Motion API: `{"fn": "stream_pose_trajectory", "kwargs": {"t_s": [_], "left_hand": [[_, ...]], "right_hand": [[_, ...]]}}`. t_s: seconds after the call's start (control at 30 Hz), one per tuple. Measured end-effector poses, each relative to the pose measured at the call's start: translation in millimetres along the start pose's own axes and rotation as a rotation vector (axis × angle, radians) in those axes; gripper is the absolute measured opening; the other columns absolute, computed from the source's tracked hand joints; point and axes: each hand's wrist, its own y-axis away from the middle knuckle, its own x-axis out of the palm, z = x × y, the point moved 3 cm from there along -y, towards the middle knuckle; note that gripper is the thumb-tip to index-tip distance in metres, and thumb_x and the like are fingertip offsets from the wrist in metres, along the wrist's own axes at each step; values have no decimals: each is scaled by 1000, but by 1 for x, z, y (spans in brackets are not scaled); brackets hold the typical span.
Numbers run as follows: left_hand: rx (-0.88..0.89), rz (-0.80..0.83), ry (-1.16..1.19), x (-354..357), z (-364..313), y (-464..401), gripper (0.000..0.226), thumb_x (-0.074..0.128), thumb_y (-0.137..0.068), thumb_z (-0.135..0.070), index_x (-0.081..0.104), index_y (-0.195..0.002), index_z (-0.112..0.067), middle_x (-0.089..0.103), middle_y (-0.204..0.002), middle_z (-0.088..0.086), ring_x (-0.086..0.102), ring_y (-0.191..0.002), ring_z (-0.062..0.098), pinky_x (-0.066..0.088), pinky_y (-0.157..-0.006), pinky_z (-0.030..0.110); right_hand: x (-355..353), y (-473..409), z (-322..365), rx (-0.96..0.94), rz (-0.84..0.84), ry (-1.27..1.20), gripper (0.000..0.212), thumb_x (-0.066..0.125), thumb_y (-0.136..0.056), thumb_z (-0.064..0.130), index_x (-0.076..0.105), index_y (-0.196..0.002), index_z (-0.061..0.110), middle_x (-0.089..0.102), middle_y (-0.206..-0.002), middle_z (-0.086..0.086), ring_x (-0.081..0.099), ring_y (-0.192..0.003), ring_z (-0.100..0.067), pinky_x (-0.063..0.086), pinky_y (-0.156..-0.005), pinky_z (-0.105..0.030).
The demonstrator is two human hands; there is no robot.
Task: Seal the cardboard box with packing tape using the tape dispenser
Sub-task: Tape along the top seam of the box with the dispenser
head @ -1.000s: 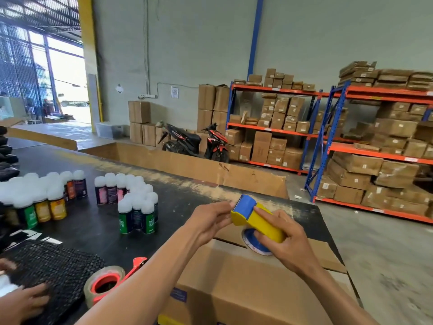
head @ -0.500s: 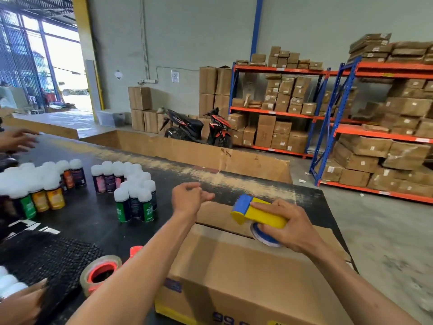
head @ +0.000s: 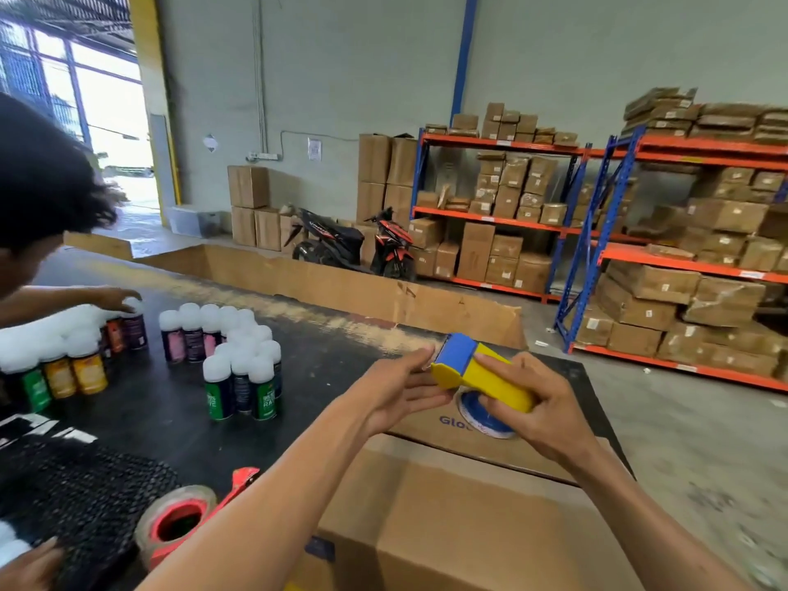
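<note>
**Inspector:** State the position of the task items.

**Assistant:** The brown cardboard box point(head: 460, 518) sits at the near edge of the black worktable point(head: 324, 360), flaps down, with no tape visible on the seam. The yellow-and-blue handheld tape dispenser point(head: 477, 373) is held above the box's far end, its blue-cored roll just over the cardboard.

**Inspector:** Hands?

**Assistant:** The right hand point(head: 533, 403) is wrapped around the yellow body. The left hand point(head: 401, 390) has its fingertips drawn together at the blue head, apparently pinching the tape's free end; the tape itself is too thin to confirm.

**Inspector:** Step in hand?

**Assistant:** Judged as preparation: freeing the tape end before the first strip. Sealing has not begun.

**Inspector:** Next requirement?

**Assistant:** Likely anchoring the end on the far edge, then drawing the dispenser along the centre seam under steady pressure. A second red-cored tape roll point(head: 175, 522) lies unused beside the box; another person's hand point(head: 115, 298) works the white-capped bottles point(head: 239, 377), well clear.
</note>
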Motion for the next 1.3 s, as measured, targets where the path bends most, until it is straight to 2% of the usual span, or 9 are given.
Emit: {"fn": "stream_pose_trajectory", "kwargs": {"t_s": [0.2, 0.47, 0.67, 0.8, 0.93, 1.07, 1.17, 1.23, 1.3], "left_hand": [[97, -26, -83, -1, -12, -1, 25, 63, -95, -10, 67, -115, 4, 76, -102, 19, 75, -94, 29, 62, -76, 33], [99, -293, -285, -20, -19, -14, 11, 57, -93, 7, 68, -92, 7, 74, -67, 15, 74, -60, 24, 63, -60, 32], [122, -458, -349, -97, -23, -1, 10, 60, -94, 4, 68, -90, 9, 75, -76, 22, 75, -71, 29, 63, -65, 34], [172, -570, -463, -120, 4, 1, 17, 59, -88, -1, 72, -80, 4, 71, -69, 18, 63, -56, 24, 53, -55, 34], [219, -700, -495, -136, 14, 13, 26, 52, -80, -4, 72, -64, 2, 71, -59, 13, 61, -56, 24, 54, -59, 37], [190, -691, -309, -133, 19, 19, 22, 53, -77, -13, 67, -66, 0, 69, -60, 16, 56, -55, 24, 45, -54, 31], [107, -643, -188, -135, 20, 19, 34, 55, -82, -34, 65, -87, -2, 63, -66, 15, 53, -50, 23, 42, -49, 30], [79, -645, -265, -138, 22, 17, 32, 63, -85, -31, 67, -93, 0, 63, -64, 13, 53, -49, 21, 44, -50, 30], [98, -710, -412, -145, 27, 15, 20, 69, -85, -18, 73, -85, 1, 69, -62, 11, 56, -51, 20, 48, -55, 32]], "right_hand": [[-4, 1, -1, 13, 3, 30, 56, 74, -78, 39, 60, -133, 39, 53, -94, 3, 55, -86, -16, 44, -69, -21], [0, 0, -9, 97, 143, 97, 52, 75, -77, 49, 60, -126, 53, 53, -93, 0, 55, -85, -16, 50, -72, -44], [-8, 16, -22, 224, 227, 83, 47, 81, -73, 51, 65, -117, 54, 63, -94, 0, 59, -88, -18, 50, -80, -47], [25, 7, -16, 227, 356, 98, 44, 68, -72, 62, 63, -116, 59, 64, -91, -1, 59, -85, -16, 50, -78, -44], [48, -8, -16, 239, 498, 144, 43, 67, -75, 57, 62, -118, 59, 61, -89, 2, 56, -84, -16, 47, -79, -40], [60, -19, -20, 262, 624, 193, 39, 69, -84, 46, 62, -120, 58, 56, -89, 8, 53, -84, -12, 42, -77, -31], [64, -22, -25, 266, 672, 210, 39, 68, -84, 50, 59, -120, 61, 56, -92, 7, 53, -85, -11, 43, -77, -32], [64, -21, -26, 262, 672, 211, 39, 67, -82, 54, 58, -119, 63, 57, -93, 7, 54, -85, -11, 43, -78, -34], [63, -20, -26, 261, 661, 210, 39, 67, -81, 57, 58, -118, 65, 58, -93, 7, 54, -86, -12, 45, -80, -36]]}}
